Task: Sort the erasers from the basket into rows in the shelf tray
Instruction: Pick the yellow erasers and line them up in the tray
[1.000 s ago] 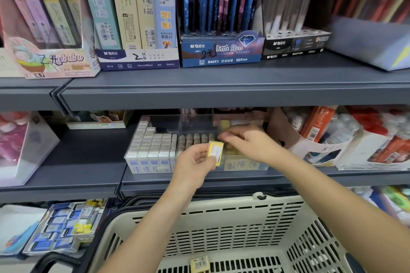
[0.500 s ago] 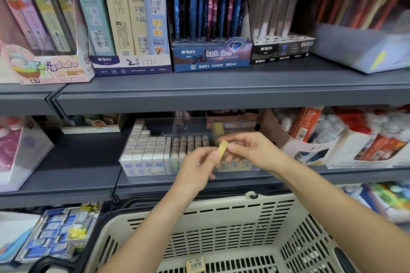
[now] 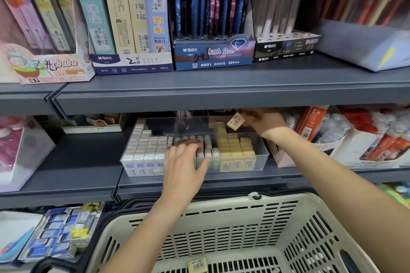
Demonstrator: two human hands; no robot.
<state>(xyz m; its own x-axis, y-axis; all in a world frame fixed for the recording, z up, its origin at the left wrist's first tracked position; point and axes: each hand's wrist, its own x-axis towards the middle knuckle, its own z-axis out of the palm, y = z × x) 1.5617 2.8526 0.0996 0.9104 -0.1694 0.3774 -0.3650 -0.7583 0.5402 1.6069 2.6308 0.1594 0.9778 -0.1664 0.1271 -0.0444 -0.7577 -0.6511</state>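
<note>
My right hand (image 3: 265, 123) reaches under the upper shelf (image 3: 221, 95), and its fingers (image 3: 248, 115) pinch a yellow eraser (image 3: 236, 121) by one end. The eraser is tilted, barcode label facing me, in the air above the back right part of the clear tray (image 3: 264, 157). The tray sits on the lower shelf (image 3: 77, 162). It holds white erasers (image 3: 146, 146) in rows on the left, grey-topped erasers (image 3: 208, 148) in the middle and yellow erasers (image 3: 235, 148) on the right, all standing upright. My left hand (image 3: 183, 168) lies over the tray's front edge, palm down, fingers loosely spread and gripping nothing. Their tips rest on the tops of the erasers where white meets grey, and the thumb points toward the grey ones. Below, close to me, is the cream basket (image 3: 221, 208), with one more yellow eraser in the basket (image 3: 197, 265) lying flat on its slotted floor.
</note>
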